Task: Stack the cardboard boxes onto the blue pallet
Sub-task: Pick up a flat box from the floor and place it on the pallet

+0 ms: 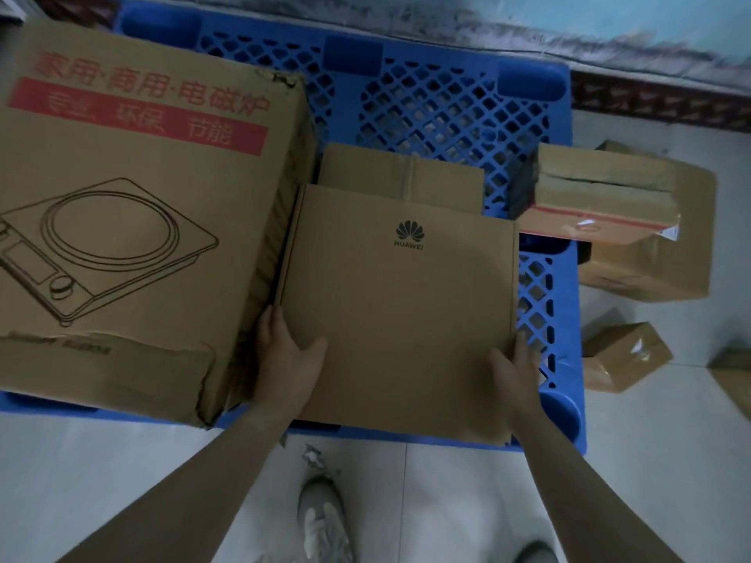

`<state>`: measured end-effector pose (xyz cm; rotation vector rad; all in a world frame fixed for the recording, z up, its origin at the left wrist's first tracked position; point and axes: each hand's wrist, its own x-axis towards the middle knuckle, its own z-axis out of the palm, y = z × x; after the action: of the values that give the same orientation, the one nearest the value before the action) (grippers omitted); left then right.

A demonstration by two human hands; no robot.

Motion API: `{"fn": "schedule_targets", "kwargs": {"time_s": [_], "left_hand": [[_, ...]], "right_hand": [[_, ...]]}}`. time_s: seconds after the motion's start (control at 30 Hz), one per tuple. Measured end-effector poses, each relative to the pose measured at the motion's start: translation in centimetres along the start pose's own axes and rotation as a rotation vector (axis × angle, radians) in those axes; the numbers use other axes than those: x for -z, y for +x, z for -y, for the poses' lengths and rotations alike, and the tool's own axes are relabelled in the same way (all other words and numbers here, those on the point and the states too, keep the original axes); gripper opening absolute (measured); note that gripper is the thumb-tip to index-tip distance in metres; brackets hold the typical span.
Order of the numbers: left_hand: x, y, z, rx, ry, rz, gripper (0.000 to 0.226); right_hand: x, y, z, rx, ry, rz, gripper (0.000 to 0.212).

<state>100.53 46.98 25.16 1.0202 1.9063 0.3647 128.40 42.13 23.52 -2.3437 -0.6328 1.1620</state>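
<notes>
Cardboard, flat and stiff: the logo box (400,314) looks light, both hands clamped on its near corners, left hand (286,351) and right hand (514,369), over the blue pallet (430,95) beside the cooker box (134,221).

Blue pallet (439,99) on pale tiled floor (634,473), large printed box (134,221) on pallet

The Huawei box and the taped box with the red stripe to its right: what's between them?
In the head view, only bare blue pallet lattice shows between the Huawei box and the red-striped box.
</notes>
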Motion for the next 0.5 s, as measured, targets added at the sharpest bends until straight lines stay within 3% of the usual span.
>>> {"fn": "schedule_targets", "kwargs": {"time_s": [0.17,0.3,0.5], "left_hand": [[-0.2,0.0,-0.4,0.038,-0.003,0.006,0.076],[-0.4,-0.9,-1.5,-0.035,-0.052,0.033,0.068],[-1.7,-3.6,-7.5,-0.159,-0.167,0.056,0.046]], "right_hand": [[0.0,-0.3,0.2,-0.024,0.015,0.040,0.070],[0.4,-0.9,0.5,-0.037,0.088,0.079,0.071],[2.3,-2.5,3.6,0.131,0.301,0.074,0.064]]}}
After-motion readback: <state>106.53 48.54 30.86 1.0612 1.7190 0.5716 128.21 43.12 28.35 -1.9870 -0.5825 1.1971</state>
